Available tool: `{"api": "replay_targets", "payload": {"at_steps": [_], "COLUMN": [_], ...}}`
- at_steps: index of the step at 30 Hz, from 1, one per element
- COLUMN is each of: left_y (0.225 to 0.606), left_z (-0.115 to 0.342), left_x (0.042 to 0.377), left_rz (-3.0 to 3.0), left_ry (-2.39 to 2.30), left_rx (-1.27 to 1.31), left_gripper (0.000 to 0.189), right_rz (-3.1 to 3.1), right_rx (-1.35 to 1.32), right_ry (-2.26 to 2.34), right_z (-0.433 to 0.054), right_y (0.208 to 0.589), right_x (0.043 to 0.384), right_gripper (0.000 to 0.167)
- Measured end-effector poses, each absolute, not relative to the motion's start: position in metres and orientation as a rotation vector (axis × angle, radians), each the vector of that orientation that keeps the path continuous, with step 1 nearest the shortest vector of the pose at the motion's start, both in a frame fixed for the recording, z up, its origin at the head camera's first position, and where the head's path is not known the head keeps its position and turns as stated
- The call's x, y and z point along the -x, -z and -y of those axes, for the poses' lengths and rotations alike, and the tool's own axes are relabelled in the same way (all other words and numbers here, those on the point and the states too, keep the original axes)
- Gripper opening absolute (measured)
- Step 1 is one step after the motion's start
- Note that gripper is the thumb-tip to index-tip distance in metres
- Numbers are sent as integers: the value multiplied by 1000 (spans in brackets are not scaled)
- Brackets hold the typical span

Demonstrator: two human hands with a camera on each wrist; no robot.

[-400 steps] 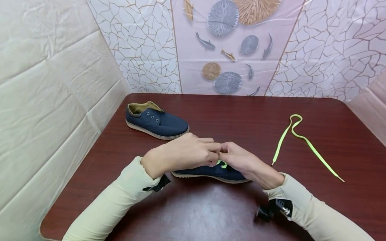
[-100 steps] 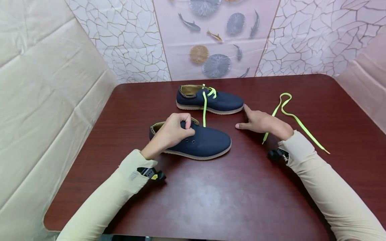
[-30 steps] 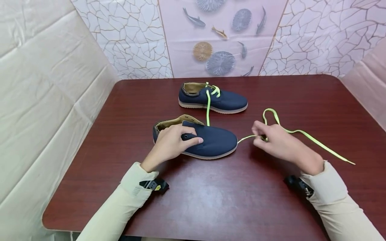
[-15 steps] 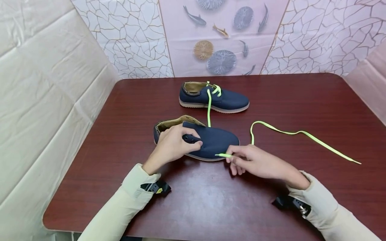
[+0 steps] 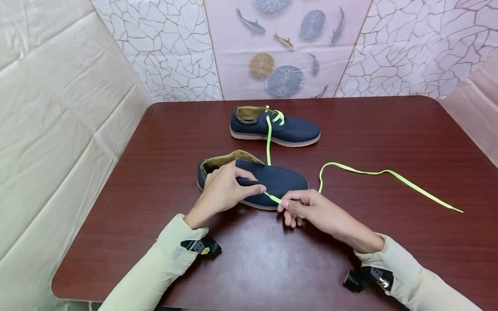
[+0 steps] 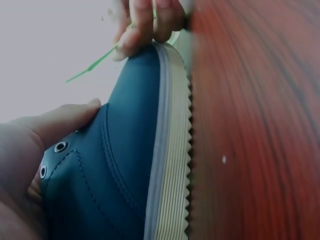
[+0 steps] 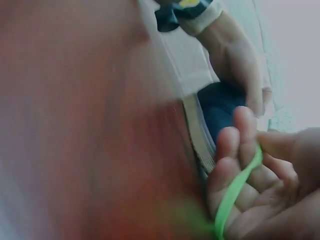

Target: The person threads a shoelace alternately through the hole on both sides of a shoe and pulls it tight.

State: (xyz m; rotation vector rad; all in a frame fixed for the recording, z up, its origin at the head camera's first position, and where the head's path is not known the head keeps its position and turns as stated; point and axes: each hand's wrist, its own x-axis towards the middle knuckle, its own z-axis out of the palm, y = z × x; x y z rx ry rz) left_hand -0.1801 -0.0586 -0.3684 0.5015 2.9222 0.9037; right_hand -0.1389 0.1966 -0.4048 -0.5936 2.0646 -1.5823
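Observation:
The nearer navy shoe (image 5: pixel 282 177) points its toe to the right, its eyelets bare of lace. My left hand (image 5: pixel 223 185) grips its near eyelet flap between thumb and fingers; two metal eyelets (image 6: pixel 61 146) show beside the thumb in the left wrist view. Beside the toe, my right hand (image 5: pixel 317 211) pinches a neon-yellow shoelace (image 5: pixel 373 172) close to one end. That end points toward my left thumb, just past the flap. In the right wrist view the lace (image 7: pixel 235 190) runs across my right palm. Behind the near shoe is a second navy shoe (image 5: pixel 295 130), partly laced in neon yellow.
The rest of the held lace trails in a curve over the right of the dark red table (image 5: pixel 389 138). The far shoe's loose lace end (image 5: pixel 269 142) hangs down to behind the near shoe. A pale cloth wall (image 5: pixel 70 129) borders the left side.
My right hand has drawn the lace leftward from the right of the shoe, bringing its end to the left thumb. My left hand has kept its grip on the flap.

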Motion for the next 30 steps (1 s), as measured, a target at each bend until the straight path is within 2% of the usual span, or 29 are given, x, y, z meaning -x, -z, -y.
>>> {"api": "replay_targets", "payload": {"at_steps": [7,12,19,22,30], "left_y": [369,371,370,369,375], "left_z": [55,50,52,54,50], "left_x": [173,165,165,165,158], "left_rz": [-2903,-2939,-2934,-2933,-2997], "left_ry": [-895,-920,-934,-923,-974], "left_rx": [-487,-451,-554,-555,-513], "left_gripper": [16,15,13,8,13], "right_rz": [-1857,-1992,-2052,-2023,-2160], "right_rx": [419,439,458,422,259], "right_ry": [1867,1895,1921,1961,1986], "right_z": [-177,-169,-168,-165,-154], "right_y": [414,418,421,422,418], "right_x": [130,126,125,124,119], "right_gripper": [30,25,19,19,16]}}
